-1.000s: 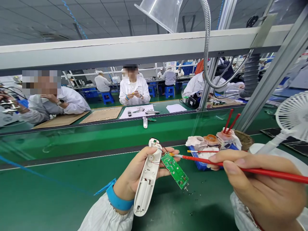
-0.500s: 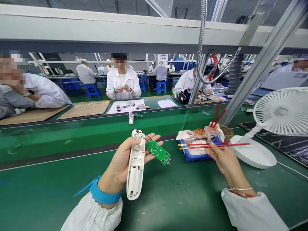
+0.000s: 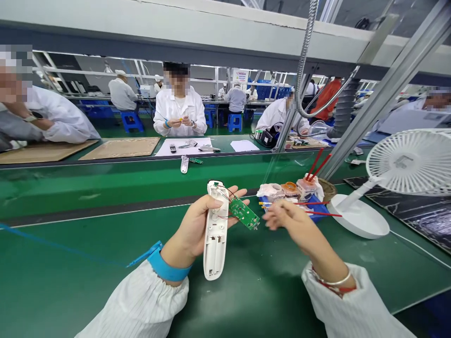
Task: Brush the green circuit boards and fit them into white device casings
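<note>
A white plastic housing (image 3: 215,230), long and rounded, with troughs moulded inside, lies clamped between the thumb and fingers of the left hand (image 3: 197,223). Thin wires join it to one green circuit board (image 3: 244,213) beside it. The right hand (image 3: 292,218) hangs near, fingers loosely bent and slightly parted. Behind it, a blue tray (image 3: 319,218) holds an orange-rimmed pot (image 3: 290,187) and a squarish container (image 3: 306,185) with two upright red sticks (image 3: 320,166); two red-handled brushes (image 3: 319,203) lie across the tray.

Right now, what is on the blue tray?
Two red-handled brushes lie across the blue tray, near an orange-rimmed jar. The right hand hides part; what lies behind cannot be seen.
</note>
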`<state>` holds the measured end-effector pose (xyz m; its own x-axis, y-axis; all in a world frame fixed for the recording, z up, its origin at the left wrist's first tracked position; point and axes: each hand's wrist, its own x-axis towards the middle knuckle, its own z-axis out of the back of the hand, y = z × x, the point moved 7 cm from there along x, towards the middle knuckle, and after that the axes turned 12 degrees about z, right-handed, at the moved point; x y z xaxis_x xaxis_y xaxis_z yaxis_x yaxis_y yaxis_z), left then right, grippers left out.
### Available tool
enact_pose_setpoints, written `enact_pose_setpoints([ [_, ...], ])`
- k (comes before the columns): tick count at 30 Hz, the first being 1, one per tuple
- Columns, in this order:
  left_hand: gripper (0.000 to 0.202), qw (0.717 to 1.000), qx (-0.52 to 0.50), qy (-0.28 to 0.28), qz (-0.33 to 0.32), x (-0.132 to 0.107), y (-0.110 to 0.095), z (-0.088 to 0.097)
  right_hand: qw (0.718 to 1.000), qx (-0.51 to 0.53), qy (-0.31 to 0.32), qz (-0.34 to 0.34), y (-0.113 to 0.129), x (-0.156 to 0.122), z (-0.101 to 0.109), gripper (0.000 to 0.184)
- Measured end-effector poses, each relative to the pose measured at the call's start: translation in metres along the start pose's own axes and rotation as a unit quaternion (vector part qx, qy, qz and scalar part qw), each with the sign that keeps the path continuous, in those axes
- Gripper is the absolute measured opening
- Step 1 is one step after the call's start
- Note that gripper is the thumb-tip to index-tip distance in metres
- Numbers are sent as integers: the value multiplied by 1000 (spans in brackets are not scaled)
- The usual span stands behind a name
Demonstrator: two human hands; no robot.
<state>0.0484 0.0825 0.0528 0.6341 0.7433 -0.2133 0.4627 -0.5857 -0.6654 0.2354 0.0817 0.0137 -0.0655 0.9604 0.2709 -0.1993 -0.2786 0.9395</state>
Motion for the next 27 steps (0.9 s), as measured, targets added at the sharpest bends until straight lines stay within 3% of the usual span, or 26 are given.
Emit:
enact_pose_setpoints([
  [3,50,997,51,-50,-30,4,2,7,986,63,151,33,30,5,-49,39],
  [7,36,994,90,-57,-40,11,2,14,971,64,230,5,37,11,-70,28],
  [10,26,987,115,-115,13,16,4,27,976,57,209,-12,35,21,-65,25],
  [13,30,975,140,-169,32,17,1,36,983,38,177,-23,33,30,-59,25],
  [18,38,981,136,-138,-9,20,-7,34,990,-8,135,-37,28,39,-52,27],
  [27,33,974,179,-135,-36,19,-14,36,990,-16,134,-26,26,39,-51,28],
])
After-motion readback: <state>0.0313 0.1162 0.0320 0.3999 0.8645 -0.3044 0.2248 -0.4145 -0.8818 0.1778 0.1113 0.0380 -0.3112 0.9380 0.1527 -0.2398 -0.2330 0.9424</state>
